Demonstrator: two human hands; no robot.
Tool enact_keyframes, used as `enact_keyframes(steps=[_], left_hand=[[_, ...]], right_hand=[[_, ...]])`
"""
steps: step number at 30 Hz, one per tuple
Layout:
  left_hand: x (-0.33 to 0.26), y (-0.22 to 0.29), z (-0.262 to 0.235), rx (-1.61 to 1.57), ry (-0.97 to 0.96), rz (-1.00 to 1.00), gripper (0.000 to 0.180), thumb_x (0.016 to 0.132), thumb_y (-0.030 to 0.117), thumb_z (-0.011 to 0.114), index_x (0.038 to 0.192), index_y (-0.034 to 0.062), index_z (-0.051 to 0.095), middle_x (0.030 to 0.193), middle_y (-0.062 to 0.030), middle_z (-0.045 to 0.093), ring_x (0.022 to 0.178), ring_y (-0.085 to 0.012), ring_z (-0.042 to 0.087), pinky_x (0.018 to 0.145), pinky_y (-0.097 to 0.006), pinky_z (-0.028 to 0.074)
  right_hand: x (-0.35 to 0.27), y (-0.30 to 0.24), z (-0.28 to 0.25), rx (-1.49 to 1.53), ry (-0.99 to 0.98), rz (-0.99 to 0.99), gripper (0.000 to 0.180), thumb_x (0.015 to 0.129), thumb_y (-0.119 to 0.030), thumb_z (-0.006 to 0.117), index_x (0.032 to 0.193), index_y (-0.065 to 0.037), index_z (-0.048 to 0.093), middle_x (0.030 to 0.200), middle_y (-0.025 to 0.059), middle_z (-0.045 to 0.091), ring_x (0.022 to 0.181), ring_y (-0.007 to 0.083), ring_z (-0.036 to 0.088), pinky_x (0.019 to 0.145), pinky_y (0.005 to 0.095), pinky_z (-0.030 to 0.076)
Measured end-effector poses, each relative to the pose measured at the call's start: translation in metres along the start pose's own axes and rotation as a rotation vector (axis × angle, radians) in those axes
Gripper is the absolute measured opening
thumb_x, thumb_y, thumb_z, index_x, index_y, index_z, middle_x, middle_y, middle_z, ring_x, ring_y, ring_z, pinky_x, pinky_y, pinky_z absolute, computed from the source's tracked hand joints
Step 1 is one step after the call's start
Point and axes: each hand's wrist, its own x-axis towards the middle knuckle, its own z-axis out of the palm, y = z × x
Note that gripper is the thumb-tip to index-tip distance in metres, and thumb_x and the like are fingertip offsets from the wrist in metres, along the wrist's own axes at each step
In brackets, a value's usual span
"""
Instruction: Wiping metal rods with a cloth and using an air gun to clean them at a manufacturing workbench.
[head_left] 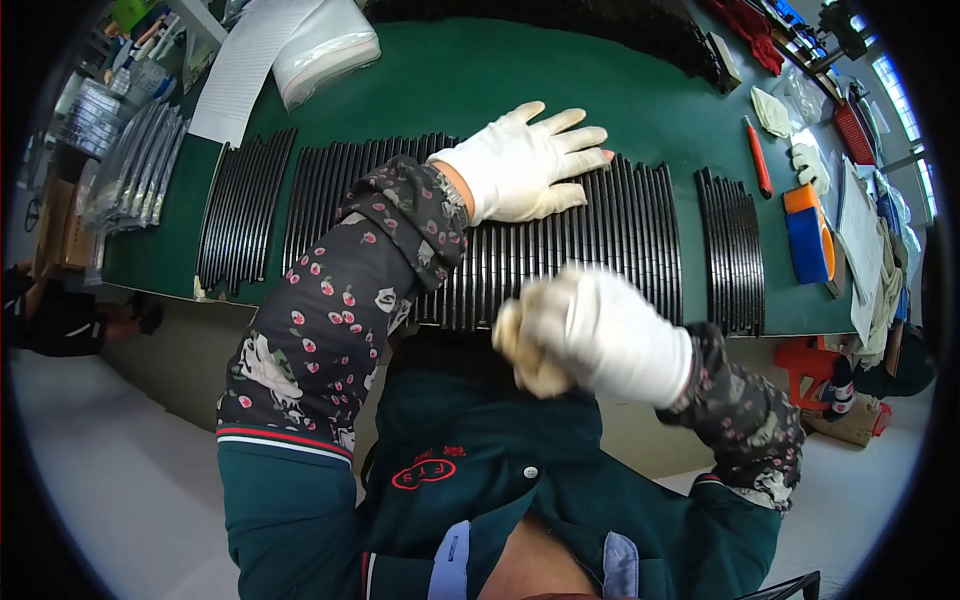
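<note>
While the left hand (525,168) lay spread across black rods (490,265) running near to far, the right hand (622,328) clutched a blurred pale cloth (535,355) by their near ends

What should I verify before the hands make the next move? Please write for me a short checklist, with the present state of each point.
1. Left hand lies flat on the wide row of black rods, fingers spread: ok.
2. Right hand holds nothing unwanted: cannot tell; it is blurred near the table's front edge.
3. Left fingertips all covered by the glove: not ok; one looks bare.
4. Ends of the left-side group of rods are even: not ok; they are staggered.
5. Red tool lies apart from the rods: ok, it is beyond the right-side group.
</note>
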Motion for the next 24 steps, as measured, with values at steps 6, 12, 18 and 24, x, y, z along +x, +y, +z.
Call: enact_keyframes(steps=[6, 12, 18, 24], left_hand=[[-0.001, -0.007, 0.009, 0.073, 0.042, 0.030, 0.056, 0.094, 0.038, 0.050, 0.144, 0.0158, 0.038, 0.151, -0.0051, 0.034, 0.141, -0.0262, 0.029, 0.114, -0.047, 0.025], [0.004, 0.000, 0.003, -0.089, 0.048, -0.003, 0.055, 0.095, 0.042, 0.047, 0.143, 0.0160, 0.040, 0.151, -0.0054, 0.035, 0.141, -0.0256, 0.028, 0.116, -0.047, 0.021], [0.004, 0.001, -0.001, -0.069, 0.011, -0.008, 0.053, 0.096, 0.042, 0.045, 0.142, 0.0161, 0.041, 0.151, -0.0051, 0.034, 0.141, -0.0250, 0.028, 0.116, -0.046, 0.021], [0.004, 0.001, 0.004, -0.107, 0.056, -0.005, 0.054, 0.097, 0.043, 0.043, 0.143, 0.0166, 0.040, 0.151, -0.0044, 0.034, 0.141, -0.0245, 0.028, 0.116, -0.046, 0.020]], right_hand=[[0.016, 0.002, -0.012, 0.371, 0.036, -0.099, 0.010, 0.076, -0.007, 0.062, 0.084, -0.008, 0.055, 0.085, 0.0052, 0.059, 0.073, 0.0220, 0.059, 0.066, 0.0338, 0.051], [0.010, -0.028, 0.016, 0.064, -0.180, -0.117, 0.019, 0.070, -0.021, 0.067, 0.074, -0.006, 0.057, 0.071, 0.0071, 0.053, 0.065, 0.0226, 0.057, 0.057, 0.0322, 0.049], [0.043, 0.012, 0.009, -0.107, 0.462, 0.047, 0.021, 0.072, -0.019, 0.070, 0.083, -0.005, 0.057, 0.083, 0.0096, 0.056, 0.075, 0.0280, 0.057, 0.065, 0.0378, 0.047], [0.017, -0.036, 0.016, 0.134, -0.131, -0.189, 0.016, 0.073, -0.013, 0.068, 0.084, -0.007, 0.058, 0.081, 0.0064, 0.058, 0.068, 0.0216, 0.059, 0.056, 0.0311, 0.050]])
